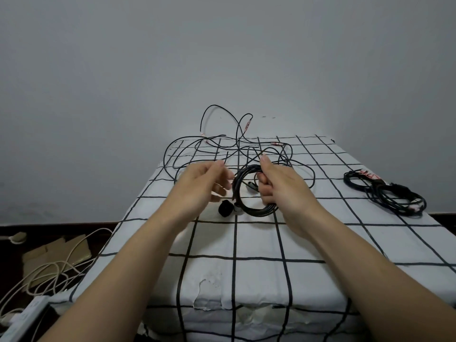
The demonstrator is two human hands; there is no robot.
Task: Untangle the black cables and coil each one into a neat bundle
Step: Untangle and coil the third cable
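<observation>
My right hand (pixel 278 183) grips a round coil of black cable (pixel 249 208) held upright above the checked cloth. A black plug (pixel 225 208) dangles from the coil's lower left. My left hand (pixel 207 181) is blurred just left of the coil, its fingers curled toward the strands; whether it pinches the cable is unclear. Behind both hands a loose tangle of black cables (pixel 222 144) sprawls over the far end of the table (pixel 246 243), some loops rising against the wall. Two coiled black bundles (pixel 385 193) lie at the right.
The table has a white cloth with a black grid; its left edge drops to a dark floor. On the floor at the left lie cardboard (pixel 56 253), beige cords (pixel 49 275) and a white power strip (pixel 22 314). A grey wall stands behind.
</observation>
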